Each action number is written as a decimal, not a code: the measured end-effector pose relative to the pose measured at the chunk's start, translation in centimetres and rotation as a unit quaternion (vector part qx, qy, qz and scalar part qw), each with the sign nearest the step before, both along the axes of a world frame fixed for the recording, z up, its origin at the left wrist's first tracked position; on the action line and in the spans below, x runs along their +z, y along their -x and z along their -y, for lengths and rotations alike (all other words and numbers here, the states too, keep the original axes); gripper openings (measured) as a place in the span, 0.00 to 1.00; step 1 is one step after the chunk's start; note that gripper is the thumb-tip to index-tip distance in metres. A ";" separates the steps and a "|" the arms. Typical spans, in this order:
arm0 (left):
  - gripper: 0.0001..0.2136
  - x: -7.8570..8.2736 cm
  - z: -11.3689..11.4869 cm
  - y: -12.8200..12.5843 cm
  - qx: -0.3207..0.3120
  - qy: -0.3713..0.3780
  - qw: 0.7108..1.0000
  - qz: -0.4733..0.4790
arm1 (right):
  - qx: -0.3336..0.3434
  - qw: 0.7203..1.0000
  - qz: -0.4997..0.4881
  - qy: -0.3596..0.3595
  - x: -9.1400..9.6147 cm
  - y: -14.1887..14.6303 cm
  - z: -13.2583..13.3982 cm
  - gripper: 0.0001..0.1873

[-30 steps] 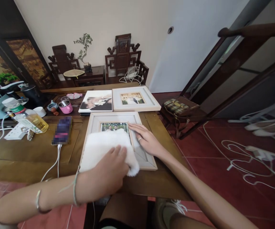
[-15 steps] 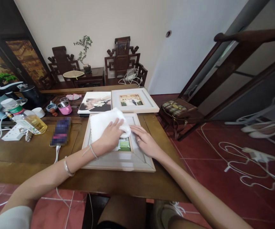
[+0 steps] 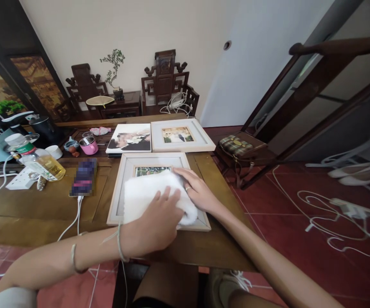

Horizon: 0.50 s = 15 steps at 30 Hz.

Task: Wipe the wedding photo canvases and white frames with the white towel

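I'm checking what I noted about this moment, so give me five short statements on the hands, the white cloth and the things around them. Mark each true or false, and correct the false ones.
1. The left hand is on the white cloth. True.
2. The right hand holds the bottle. False: it rests on the right side of the near picture frame.
3. The pink mug stands farther from the person than the phone. True.
4. The plaid bag lies on the table. False: it rests on a dark wooden chair.
5. A white cable runs from the phone's near end. True.
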<state>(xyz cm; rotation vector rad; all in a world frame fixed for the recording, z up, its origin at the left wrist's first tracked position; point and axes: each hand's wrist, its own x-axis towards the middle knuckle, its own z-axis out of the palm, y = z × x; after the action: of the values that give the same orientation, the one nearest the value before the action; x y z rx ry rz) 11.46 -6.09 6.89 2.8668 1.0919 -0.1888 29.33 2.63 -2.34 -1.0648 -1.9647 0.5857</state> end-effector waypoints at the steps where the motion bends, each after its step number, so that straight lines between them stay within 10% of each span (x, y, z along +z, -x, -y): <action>1: 0.12 -0.2 -0.5 -0.2 -0.001 0.001 1.000 0.003 | 0.002 1.000 -0.004 0.000 0.0 0.0 0.0 0.32; 15: 0.11 2.6 0.8 5.0 0.083 0.075 0.989 -0.095 | 0.016 1.000 -0.003 -0.007 -0.1 -0.3 -0.1 0.33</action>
<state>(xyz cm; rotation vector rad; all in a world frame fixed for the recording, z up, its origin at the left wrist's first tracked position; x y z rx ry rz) 6.42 -6.91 9.48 2.6536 1.2817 -0.5201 29.61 2.72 -2.40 -1.0232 -1.9815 0.5920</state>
